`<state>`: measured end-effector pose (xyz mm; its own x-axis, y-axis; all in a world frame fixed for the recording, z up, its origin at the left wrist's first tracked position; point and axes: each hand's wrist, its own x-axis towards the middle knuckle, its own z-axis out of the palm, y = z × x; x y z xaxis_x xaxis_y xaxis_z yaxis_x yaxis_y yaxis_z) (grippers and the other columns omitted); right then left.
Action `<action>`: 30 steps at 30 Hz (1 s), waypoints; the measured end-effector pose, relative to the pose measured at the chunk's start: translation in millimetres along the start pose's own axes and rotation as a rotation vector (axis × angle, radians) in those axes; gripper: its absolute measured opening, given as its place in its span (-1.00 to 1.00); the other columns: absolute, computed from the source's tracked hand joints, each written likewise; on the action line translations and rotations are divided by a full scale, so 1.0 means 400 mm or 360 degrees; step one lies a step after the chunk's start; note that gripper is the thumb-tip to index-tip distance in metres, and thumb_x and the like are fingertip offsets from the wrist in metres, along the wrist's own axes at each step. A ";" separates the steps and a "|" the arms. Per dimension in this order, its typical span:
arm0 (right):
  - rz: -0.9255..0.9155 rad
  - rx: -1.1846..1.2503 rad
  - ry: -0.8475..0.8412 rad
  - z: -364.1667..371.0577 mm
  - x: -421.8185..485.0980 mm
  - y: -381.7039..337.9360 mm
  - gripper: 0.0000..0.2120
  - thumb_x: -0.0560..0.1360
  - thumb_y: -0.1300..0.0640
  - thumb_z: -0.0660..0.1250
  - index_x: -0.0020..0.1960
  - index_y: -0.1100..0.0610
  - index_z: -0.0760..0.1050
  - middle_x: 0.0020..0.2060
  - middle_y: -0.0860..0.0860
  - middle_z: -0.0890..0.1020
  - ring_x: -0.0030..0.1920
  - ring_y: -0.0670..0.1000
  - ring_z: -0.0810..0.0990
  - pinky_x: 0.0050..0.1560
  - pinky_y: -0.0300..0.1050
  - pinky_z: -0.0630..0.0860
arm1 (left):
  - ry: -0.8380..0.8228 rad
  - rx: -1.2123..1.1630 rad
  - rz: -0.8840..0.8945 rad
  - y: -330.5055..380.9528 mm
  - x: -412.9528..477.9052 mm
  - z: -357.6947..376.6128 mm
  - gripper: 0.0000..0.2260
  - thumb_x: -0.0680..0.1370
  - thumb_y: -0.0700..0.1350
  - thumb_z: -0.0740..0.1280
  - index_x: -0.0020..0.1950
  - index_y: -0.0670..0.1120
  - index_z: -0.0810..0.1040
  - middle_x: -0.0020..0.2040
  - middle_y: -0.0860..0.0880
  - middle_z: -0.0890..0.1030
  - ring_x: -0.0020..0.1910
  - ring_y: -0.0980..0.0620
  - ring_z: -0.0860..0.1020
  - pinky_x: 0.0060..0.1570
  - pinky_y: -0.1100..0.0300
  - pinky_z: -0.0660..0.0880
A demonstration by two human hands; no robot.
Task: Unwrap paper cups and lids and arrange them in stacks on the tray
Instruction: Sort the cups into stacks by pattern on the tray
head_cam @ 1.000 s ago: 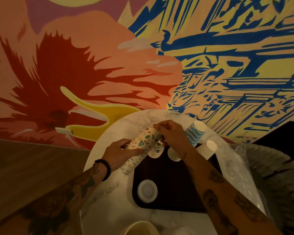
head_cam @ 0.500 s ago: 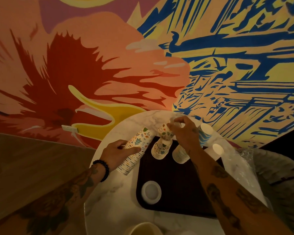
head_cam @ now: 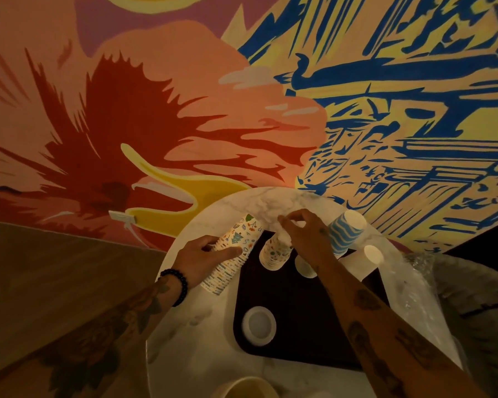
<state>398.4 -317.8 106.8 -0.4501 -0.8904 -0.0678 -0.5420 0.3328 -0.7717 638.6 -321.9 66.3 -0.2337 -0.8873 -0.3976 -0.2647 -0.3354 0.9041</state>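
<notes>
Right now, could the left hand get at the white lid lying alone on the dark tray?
Probably yes: nothing lies between the left hand and the white lid on the tray. But that hand grips a stack of patterned cups, so it isn't free.

Left hand (head_cam: 204, 261) just off the tray's (head_cam: 299, 317) far-left corner, fingers wrapped round a tilted cup stack (head_cam: 236, 239). Right hand (head_cam: 302, 234) over the tray's far edge, forearm crossing it, fingers curled downward, perhaps pinching something; blurred.

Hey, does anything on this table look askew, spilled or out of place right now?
Nothing looks spilled or damaged. The long patterned cup stack is tilted in the left hand, beside the tray rather than standing on it, and crumpled clear wrap lies loose along the right edge of the table.
</notes>
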 end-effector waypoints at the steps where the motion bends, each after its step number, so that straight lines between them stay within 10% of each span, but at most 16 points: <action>1: 0.0035 0.0096 -0.0103 -0.003 -0.003 -0.014 -0.74 0.50 -0.20 0.42 0.01 -0.03 0.56 0.06 -0.09 0.61 -0.05 -0.04 0.63 -0.05 -0.01 0.61 | -0.0017 0.0013 0.0008 0.002 0.001 0.007 -0.28 0.05 0.43 0.50 0.11 0.10 0.64 0.02 0.07 0.69 -0.03 0.06 0.67 0.07 0.00 0.62; 5: 0.0120 0.0195 -0.0525 -0.008 -0.026 -0.055 -0.65 0.47 -0.21 0.45 0.09 0.02 0.55 -0.04 -0.01 0.68 -0.39 -0.07 0.63 -0.40 -0.19 0.52 | -0.0063 0.0083 0.0068 0.009 0.003 0.043 -0.47 0.22 0.32 0.56 0.09 0.11 0.65 -0.01 0.10 0.68 -0.07 0.12 0.65 -0.09 0.18 0.58; 15: 0.0114 0.0352 -0.0443 -0.013 -0.021 -0.026 -0.74 0.46 -0.02 0.53 0.04 0.08 0.58 -0.08 0.07 0.70 -0.36 -0.03 0.61 -0.35 -0.14 0.56 | -0.0142 0.0179 0.0135 0.018 0.004 0.068 -0.63 0.40 0.10 0.55 0.16 0.06 0.63 0.02 0.08 0.64 -0.01 0.13 0.60 -0.15 0.27 0.48; 25: -0.0118 0.0188 0.0173 -0.074 0.022 -0.043 -0.57 0.50 -0.02 0.48 0.30 0.04 0.44 0.13 -0.04 0.56 0.09 -0.01 0.57 -0.04 -0.09 0.61 | -0.0028 0.0105 0.0022 -0.010 0.009 0.028 -0.36 0.11 0.34 0.49 0.11 0.09 0.63 0.01 0.07 0.66 -0.02 0.05 0.64 0.03 0.07 0.60; 30: -0.0101 -0.0188 0.0063 -0.054 0.022 -0.007 -0.56 0.49 -0.01 0.45 0.29 -0.01 0.38 0.15 -0.01 0.53 0.11 0.05 0.52 0.04 0.01 0.56 | -0.0006 0.0042 0.0020 -0.015 0.006 0.012 -0.41 0.15 0.33 0.53 0.10 0.09 0.65 0.02 0.06 0.68 -0.02 0.04 0.65 0.07 0.01 0.61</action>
<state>380.7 -319.8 122.2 -0.4388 -0.8986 0.0054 -0.6488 0.3127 -0.6937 635.3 -320.4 59.1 -0.2407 -0.8901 -0.3871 -0.2866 -0.3159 0.9045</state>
